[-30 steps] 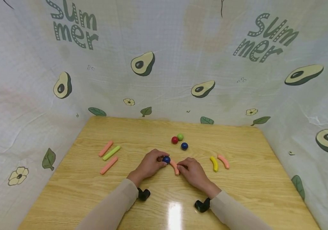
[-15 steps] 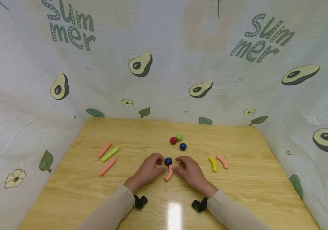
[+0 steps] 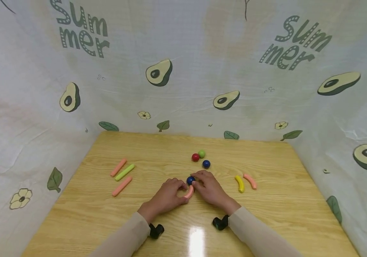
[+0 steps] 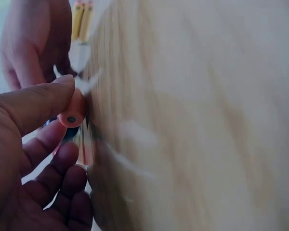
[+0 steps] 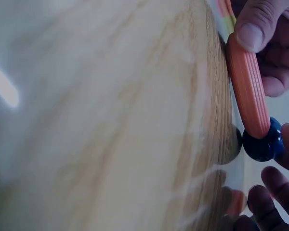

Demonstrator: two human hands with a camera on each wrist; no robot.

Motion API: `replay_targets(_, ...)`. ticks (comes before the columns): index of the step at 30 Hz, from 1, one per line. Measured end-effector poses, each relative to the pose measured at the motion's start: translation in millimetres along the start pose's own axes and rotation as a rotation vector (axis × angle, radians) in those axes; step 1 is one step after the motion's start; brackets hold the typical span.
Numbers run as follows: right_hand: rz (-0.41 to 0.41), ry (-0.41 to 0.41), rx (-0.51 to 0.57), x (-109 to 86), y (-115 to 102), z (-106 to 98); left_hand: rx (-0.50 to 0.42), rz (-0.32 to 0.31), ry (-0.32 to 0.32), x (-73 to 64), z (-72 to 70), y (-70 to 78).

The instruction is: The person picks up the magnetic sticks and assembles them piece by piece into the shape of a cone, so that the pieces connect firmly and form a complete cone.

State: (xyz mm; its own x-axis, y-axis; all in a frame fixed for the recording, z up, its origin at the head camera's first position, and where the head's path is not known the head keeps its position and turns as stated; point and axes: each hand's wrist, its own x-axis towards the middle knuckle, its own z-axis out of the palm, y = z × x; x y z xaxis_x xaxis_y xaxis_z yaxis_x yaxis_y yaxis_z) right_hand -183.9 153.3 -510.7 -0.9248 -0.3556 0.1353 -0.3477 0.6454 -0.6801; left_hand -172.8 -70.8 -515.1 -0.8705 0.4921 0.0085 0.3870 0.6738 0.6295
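A short curved salmon-coloured stick (image 3: 189,192) lies between the hands, with one end against a shiny dark blue ball (image 3: 190,180). My left hand (image 3: 167,197) pinches the stick near its nearer end, the thumb on top. In the left wrist view that end of the stick (image 4: 71,115) shows a small dark disc. My right hand (image 3: 211,188) holds the ball between thumb and forefinger. The right wrist view shows the ridged side of the stick (image 5: 249,86) meeting the ball (image 5: 262,144); part of the right hand (image 5: 279,185) is cut off there.
Behind the hands sit a red ball (image 3: 195,157), a green ball (image 3: 201,154) and another blue ball (image 3: 206,164). To the right lie a curved yellow stick (image 3: 239,184) and a curved pink one (image 3: 250,181). Straight sticks (image 3: 124,172) lie left on the wooden table (image 3: 251,153).
The stick and blue ball have been turned and shifted slightly. My left hand has gone from the ball to the stick; my right hand has moved from the stick to the ball.
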Motion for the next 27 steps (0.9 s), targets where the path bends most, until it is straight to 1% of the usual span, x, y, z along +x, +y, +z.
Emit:
replay_targets(3, 0.044, 0.025, 0.004, -6.4, 2.6, -3.5, 0.009, 0.025, -0.003, -2.0, -4.1, -2.0)
replay_targets(7, 0.083, 0.015, 0.011, -14.7, 4.7, -7.1, 0.006, 0.042, 0.003, -2.9, -6.8, -3.8)
replay_targets(10, 0.061, -0.014, 0.005, -18.9, 5.4, -7.7, -0.003, 0.038, 0.01, -2.3, -7.0, -4.0)
replay_targets(14, 0.015, -0.031, -0.008, -21.7, 5.5, -6.6, -0.009, 0.029, 0.009, -0.1, -5.0, -3.2)
replay_targets(19, 0.026, -0.015, -0.012, -23.3, 5.7, -4.8, -0.008, 0.0, 0.015, 3.9, -0.9, -1.9)
replay_targets(22, 0.026, -0.008, -0.016, -23.9, 6.1, -4.1, -0.026, -0.015, 0.025, 4.5, -0.2, -1.4)
replay_targets(27, 0.026, -0.008, -0.022, -25.1, 6.1, -3.1, -0.057, -0.022, 0.038, 4.1, 0.4, -1.8)
